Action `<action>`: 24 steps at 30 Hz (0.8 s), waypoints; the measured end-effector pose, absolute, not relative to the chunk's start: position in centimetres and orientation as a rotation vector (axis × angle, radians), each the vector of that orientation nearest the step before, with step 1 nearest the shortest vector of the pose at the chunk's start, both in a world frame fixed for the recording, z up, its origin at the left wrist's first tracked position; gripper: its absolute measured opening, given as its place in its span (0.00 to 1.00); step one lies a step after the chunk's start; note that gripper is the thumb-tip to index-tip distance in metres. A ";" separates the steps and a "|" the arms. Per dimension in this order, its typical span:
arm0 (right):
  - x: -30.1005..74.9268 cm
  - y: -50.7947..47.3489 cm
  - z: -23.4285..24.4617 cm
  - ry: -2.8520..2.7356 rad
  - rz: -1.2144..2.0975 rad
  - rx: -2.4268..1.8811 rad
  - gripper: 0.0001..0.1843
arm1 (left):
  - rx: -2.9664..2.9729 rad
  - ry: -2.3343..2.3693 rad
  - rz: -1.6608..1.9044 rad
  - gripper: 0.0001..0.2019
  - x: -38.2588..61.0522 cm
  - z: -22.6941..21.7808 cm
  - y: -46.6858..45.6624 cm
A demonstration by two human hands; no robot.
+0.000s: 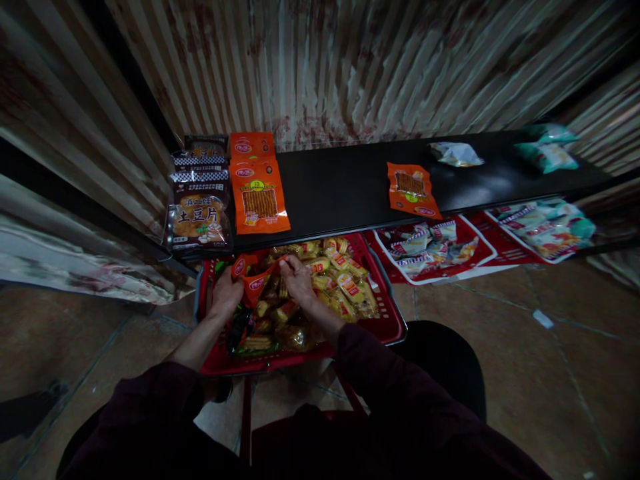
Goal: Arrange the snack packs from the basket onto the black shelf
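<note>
Over a red shopping basket (395,325), my left hand (229,293) is closed on the edge of an orange snack bag (256,285). The fingers of my right hand (299,279) pinch the same orange packaging at its right end. I cannot tell whether one or two orange bags are between my hands. Below and beside them, the basket is filled with yellow, clear-wrapped snack packs (350,287). A dark packet (240,328) lies under my left hand.
On the black shelf (335,180) stand brown potato-chip bags (200,217) and orange snack bags (260,197). Farther right lie a single orange bag (413,190), a white packet (456,154) and teal packets (550,153). Two red baskets hold striped packets (425,247) and teal-white packets (547,227).
</note>
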State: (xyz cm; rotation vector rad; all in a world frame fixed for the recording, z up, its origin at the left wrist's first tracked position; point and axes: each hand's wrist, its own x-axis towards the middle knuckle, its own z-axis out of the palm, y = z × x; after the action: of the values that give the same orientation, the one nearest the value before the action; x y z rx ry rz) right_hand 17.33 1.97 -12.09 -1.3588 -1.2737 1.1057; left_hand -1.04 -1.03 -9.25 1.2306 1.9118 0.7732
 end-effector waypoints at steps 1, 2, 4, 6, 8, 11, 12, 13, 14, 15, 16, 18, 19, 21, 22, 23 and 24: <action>17.4 1.7 -11.4 -1.319 1.044 -1.374 0.17 | 1.211 1.937 0.808 0.14 -1.1 -9.0 -1.0; 17.5 1.4 -10.6 -1.358 0.978 -1.381 0.16 | 1.201 1.964 0.851 0.17 -1.1 -8.8 -1.1; 17.7 0.8 -9.0 -1.422 0.848 -1.359 0.14 | 1.211 1.995 0.976 0.21 -1.0 -8.3 -1.2; 17.9 0.2 -7.5 -1.446 0.754 -1.313 0.13 | 1.249 2.011 1.111 0.20 -0.9 -7.8 -1.3; 18.1 -0.1 -6.2 -1.432 0.690 -1.284 0.12 | 1.287 1.967 1.187 0.14 -0.6 -7.1 -1.6; 18.8 -0.2 -5.1 -1.385 0.605 -1.290 0.11 | 1.309 1.789 1.217 0.11 0.1 -6.0 -2.2; 19.0 -0.1 -4.9 -1.363 0.591 -1.295 0.11 | 1.316 1.719 1.222 0.13 0.5 -5.7 -2.4; 19.3 0.0 -4.8 -1.337 0.588 -1.300 0.11 | 1.329 1.648 1.222 0.13 0.8 -5.3 -2.6; 19.6 0.0 -4.8 -1.308 0.594 -1.304 0.11 | 1.336 1.581 1.221 0.14 1.1 -5.0 -2.7; 19.9 0.1 -4.8 -1.278 0.606 -1.304 0.12 | 1.334 1.525 1.220 0.16 1.4 -4.8 -2.7; 20.1 0.2 -4.8 -1.249 0.622 -1.302 0.12 | 1.324 1.482 1.218 0.18 1.6 -4.6 -2.7; 20.6 0.4 -4.7 -1.185 0.663 -1.293 0.12 | 1.303 1.460 1.216 0.22 1.9 -4.3 -2.5; 20.7 0.5 -4.6 -1.148 0.688 -1.285 0.13 | 1.309 1.471 1.210 0.22 1.9 -4.1 -2.4; 21.0 0.6 -4.2 -1.080 0.759 -1.255 0.13 | 1.339 1.489 1.184 0.19 2.0 -3.8 -2.2; 21.0 0.7 -4.0 -1.053 0.800 -1.239 0.12 | 1.351 1.473 1.158 0.18 2.1 -3.7 -2.0; 21.1 0.7 -3.8 -1.033 0.840 -1.225 0.12 | 1.351 1.433 1.130 0.17 2.2 -3.5 -1.9; 21.1 0.8 -3.6 -1.015 0.878 -1.216 0.12 | 1.330 1.376 1.107 0.17 2.4 -3.4 -1.8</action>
State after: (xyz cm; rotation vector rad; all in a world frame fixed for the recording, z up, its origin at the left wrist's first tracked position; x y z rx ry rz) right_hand 21.10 0.81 -3.58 -1.2158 -1.0145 0.8779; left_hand 2.36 -1.81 -3.38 1.3300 1.3760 1.1074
